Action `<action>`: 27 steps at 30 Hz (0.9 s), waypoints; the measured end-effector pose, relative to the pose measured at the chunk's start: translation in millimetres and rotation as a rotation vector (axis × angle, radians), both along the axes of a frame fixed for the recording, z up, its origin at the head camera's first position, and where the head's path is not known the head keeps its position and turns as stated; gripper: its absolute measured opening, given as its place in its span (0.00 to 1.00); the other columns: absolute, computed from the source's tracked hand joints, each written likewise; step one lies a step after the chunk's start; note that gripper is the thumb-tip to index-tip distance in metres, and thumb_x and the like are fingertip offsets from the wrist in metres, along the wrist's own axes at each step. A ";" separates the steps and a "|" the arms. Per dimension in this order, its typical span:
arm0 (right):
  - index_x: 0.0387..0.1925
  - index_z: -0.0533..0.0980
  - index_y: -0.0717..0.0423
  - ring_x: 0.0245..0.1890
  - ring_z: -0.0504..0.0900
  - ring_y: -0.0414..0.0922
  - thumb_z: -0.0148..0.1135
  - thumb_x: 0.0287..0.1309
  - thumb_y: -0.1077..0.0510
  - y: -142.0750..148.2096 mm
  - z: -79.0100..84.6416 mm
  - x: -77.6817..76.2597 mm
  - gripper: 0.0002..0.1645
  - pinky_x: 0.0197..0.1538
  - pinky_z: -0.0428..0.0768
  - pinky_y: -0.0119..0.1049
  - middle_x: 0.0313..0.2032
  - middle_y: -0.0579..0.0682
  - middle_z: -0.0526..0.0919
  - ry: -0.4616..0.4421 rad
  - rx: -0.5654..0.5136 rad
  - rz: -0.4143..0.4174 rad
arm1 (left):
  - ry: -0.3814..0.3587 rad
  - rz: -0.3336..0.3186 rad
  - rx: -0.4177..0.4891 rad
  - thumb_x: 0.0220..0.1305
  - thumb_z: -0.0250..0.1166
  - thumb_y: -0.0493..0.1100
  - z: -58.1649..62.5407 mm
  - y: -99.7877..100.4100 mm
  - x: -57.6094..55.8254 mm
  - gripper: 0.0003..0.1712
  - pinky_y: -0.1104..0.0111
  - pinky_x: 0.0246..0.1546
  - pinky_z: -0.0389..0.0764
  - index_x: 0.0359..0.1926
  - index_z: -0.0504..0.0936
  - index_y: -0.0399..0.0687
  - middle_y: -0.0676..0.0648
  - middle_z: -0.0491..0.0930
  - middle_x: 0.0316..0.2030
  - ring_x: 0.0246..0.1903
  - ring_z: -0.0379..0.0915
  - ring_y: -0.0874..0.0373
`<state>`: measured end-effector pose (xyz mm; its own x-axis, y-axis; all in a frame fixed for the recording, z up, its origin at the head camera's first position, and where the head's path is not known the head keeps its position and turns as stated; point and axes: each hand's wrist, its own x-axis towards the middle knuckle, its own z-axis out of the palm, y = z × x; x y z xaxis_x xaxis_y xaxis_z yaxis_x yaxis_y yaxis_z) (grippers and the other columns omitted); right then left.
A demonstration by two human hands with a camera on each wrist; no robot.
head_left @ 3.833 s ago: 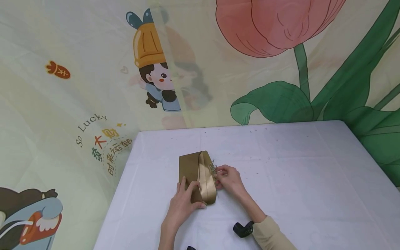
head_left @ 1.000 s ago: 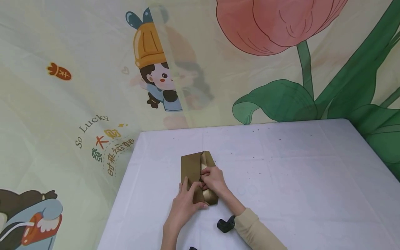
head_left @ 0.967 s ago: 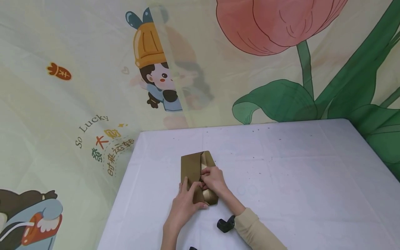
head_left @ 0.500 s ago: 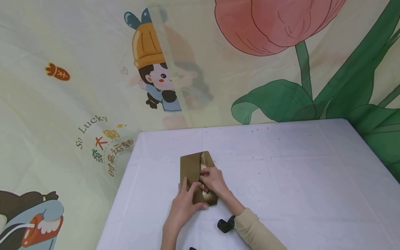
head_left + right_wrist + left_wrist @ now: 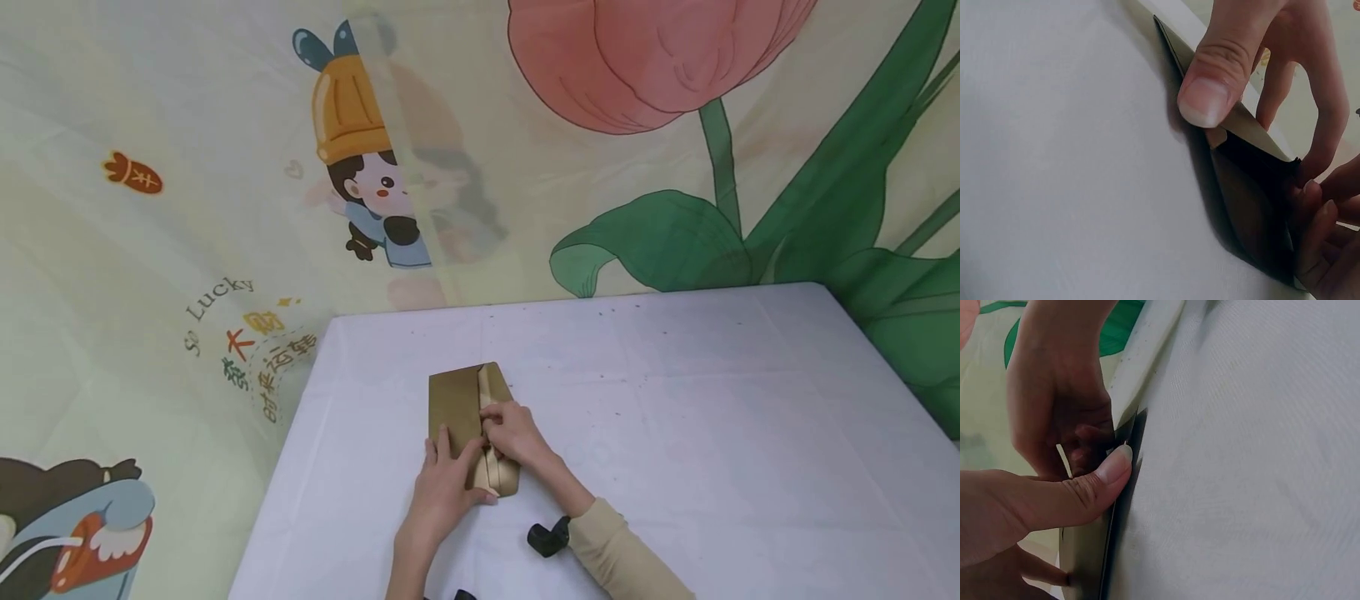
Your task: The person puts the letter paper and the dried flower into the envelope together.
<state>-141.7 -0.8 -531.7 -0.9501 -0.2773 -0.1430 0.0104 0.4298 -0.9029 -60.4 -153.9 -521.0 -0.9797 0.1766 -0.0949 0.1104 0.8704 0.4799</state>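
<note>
A gold-brown paper envelope (image 5: 454, 402) lies on the table with its open side to the right. My left hand (image 5: 442, 492) holds its near end, thumb at the near edge and fingers on the face; the left thumb (image 5: 1094, 490) shows large in the left wrist view. My right hand (image 5: 517, 433) is at the mouth, its curled fingers gripping there. In the right wrist view, the envelope (image 5: 1250, 206) gapes open and dark inside, with the right hand (image 5: 1329, 231) at its far side. The right fingertips are partly hidden and shadowed. Nothing shows clearly inside the pocket.
A white cloth covers the table (image 5: 675, 467), with small dark crumbs scattered towards the back. A black wrist device (image 5: 547, 537) sits by the beige right sleeve (image 5: 626, 554). A printed curtain (image 5: 480, 150) hangs directly behind and left of the table.
The dried sprig seen earlier in my right hand is out of sight. That hand has moved left onto the envelope's mouth, which has narrowed since half a second ago. My left hand has stayed.
</note>
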 end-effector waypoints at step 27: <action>0.46 0.86 0.60 0.24 0.72 0.37 0.57 0.65 0.68 29.0 9.1 11.0 0.15 0.28 0.71 0.28 0.40 0.53 0.90 0.284 0.182 0.062 | 0.163 0.036 -0.138 0.67 0.68 0.59 5.6 13.6 -10.0 0.25 0.42 0.51 0.75 0.56 0.86 0.49 0.32 0.75 0.53 0.49 0.70 0.37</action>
